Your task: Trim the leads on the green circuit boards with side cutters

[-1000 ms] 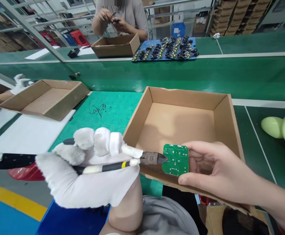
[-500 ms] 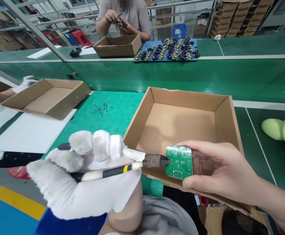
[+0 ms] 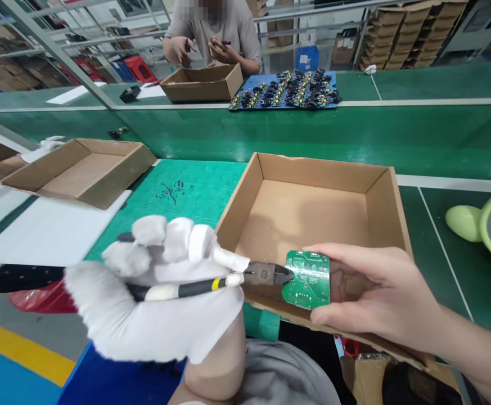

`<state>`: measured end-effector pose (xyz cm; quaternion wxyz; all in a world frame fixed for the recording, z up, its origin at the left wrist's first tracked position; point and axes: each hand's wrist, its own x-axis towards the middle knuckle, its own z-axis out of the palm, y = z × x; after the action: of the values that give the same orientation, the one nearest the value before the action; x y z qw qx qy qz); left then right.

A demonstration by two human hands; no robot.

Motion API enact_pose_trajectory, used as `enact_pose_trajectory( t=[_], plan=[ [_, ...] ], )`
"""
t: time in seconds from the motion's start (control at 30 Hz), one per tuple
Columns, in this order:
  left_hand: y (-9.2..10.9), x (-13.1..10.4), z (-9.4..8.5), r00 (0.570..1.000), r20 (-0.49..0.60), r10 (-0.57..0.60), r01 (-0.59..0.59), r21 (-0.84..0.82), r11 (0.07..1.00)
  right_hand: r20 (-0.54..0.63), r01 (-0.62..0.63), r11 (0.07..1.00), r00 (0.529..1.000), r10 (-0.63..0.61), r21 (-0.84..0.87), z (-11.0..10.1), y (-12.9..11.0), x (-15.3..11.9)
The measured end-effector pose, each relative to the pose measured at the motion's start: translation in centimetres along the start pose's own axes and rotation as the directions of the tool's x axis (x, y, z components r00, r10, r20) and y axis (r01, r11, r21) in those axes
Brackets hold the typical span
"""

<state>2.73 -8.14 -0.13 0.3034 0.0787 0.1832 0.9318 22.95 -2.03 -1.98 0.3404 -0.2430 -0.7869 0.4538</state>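
Right hand (image 3: 372, 289), 1 circuit board (image 3: 307, 279) (green), at its fingertips

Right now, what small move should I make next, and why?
I'd perhaps tilt the green board slightly with your right hand: the tips of the cutters, held in your gloved left hand, overlap its left edge, and I can't tell what lies between them.

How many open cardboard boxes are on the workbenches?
3: near box under the circuit board, left box by the white sheet, far box before the co-worker. Some may be hidden.
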Motion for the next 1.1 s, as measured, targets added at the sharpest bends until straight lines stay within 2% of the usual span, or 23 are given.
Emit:
enact_pose_trajectory(
  t=[0.07, 0.13, 0.37, 0.53, 0.6, 0.73, 0.8, 0.87, 1.0, 1.1],
  plan=[
    [-0.7, 0.3, 0.7, 0.993, -0.115, 0.026, -0.03, -0.033, 0.999, 0.012, -0.005, 1.0, 1.0, 0.005, 0.012, 0.0, -0.1, 0.0],
    [-1.4, 0.4, 0.9, 0.988, -0.157, 0.015, -0.019, -0.021, 1.0, 0.029, -0.014, 1.0, 0.999, 0.013, 0.024, -0.1, -0.1, 0.0],
    [-1.6, 0.3, -1.3, 0.997, 0.065, 0.051, -0.055, 0.064, 0.996, 0.059, -0.019, 0.999, 0.998, 0.017, 0.042, -0.3, -0.2, 0.1],
    [-1.7, 0.5, -1.8, 0.993, 0.117, 0.017, -0.024, 0.053, 0.998, 0.07, -0.034, 0.999, 0.997, 0.032, 0.031, -0.4, -0.2, 0.0],
    [-1.8, 0.6, -1.6, 0.995, 0.094, 0.029, -0.033, 0.046, 0.998, 0.06, -0.031, 0.999, 0.998, 0.03, 0.014, -0.4, -0.1, -0.1],
    [-1.7, 0.5, -0.5, 0.998, -0.05, 0.04, -0.039, 0.02, 0.999, 0.048, -0.045, 0.999, 0.998, 0.044, 0.009, -0.2, 0.1, -0.2],
    [-1.7, 0.2, -0.1, 0.997, -0.076, 0.003, -0.003, 0.004, 1.0, 0.058, -0.061, 0.998, 0.997, 0.06, 0.014, -0.1, 0.2, -0.2],
    [-1.7, 0.0, -0.1, 0.999, -0.036, -0.021, 0.021, 0.002, 1.0, 0.07, -0.069, 0.998, 0.995, 0.067, 0.013, -0.1, 0.1, -0.2],
    [-2.0, 0.1, -1.1, 0.994, 0.109, 0.001, -0.006, 0.042, 0.999, 0.091, -0.06, 0.998, 0.994, 0.061, -0.01, -0.2, -0.2, 0.1],
    [-2.3, 0.3, -1.5, 0.988, 0.146, -0.048, 0.041, 0.049, 0.998, 0.107, -0.06, 0.998, 0.992, 0.059, 0.004, -0.2, -0.3, 0.2]
  ],
)
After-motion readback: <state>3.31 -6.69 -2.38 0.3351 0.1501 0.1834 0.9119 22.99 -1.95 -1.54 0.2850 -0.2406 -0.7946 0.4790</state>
